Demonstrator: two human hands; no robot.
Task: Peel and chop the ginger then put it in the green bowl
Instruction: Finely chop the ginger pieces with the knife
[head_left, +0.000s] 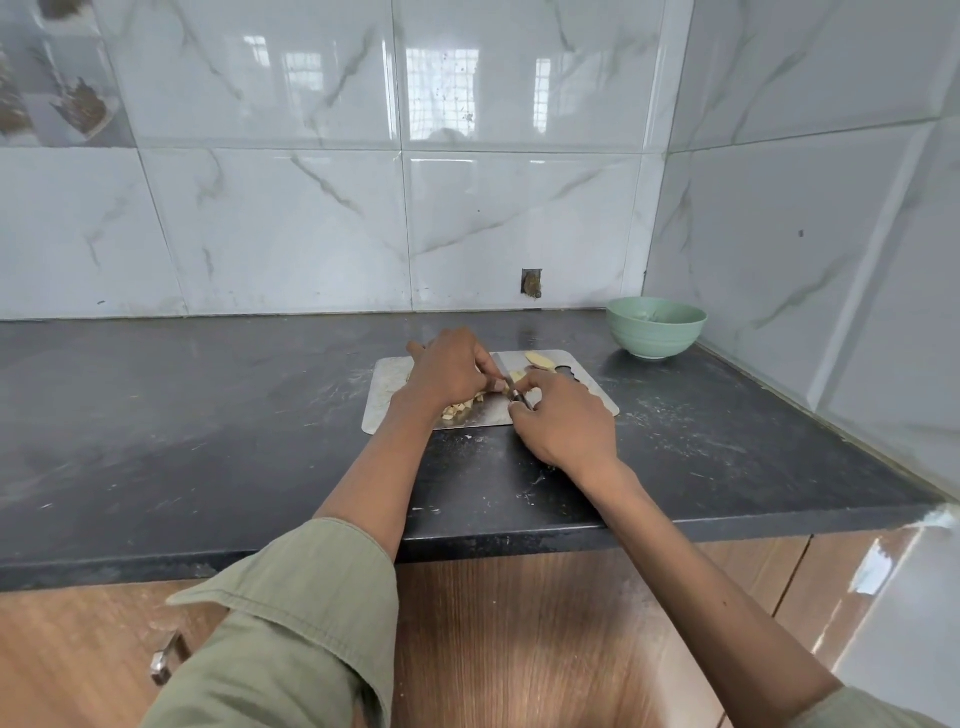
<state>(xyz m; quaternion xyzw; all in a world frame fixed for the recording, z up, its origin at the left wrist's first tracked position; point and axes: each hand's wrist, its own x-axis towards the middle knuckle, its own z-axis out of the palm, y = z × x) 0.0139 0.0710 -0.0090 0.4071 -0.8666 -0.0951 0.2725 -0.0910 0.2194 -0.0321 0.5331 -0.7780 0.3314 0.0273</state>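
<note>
Both hands are busy over a steel cutting board (387, 387) sitting on the dark desk (208, 415). The right hand (566, 421) has its fingers curled round the black handle of a small knife (511, 387), blade pointing away from the person toward the wall. The left hand (449, 371) is bent down onto the board with its fingertips bunched right next to the blade; it looks like it's pinching or pinning a bit of ginger there, but the piece itself is mostly hidden under the fingers, so can't say for sure how it's held.

The ginger is all on the board. A small pile of chopped ginger (460, 410), pale yellow chunks, lies just under the left wrist near the board's front edge. A bigger peeled ginger piece (539, 359), pale and smooth, sits at the far edge of the board, just past the knife tip.

The green bowl (655, 333) stands off to the right, back near the corner where the two tiled walls meet, well apart from the board. Can't make out clearly what's inside it.
</note>
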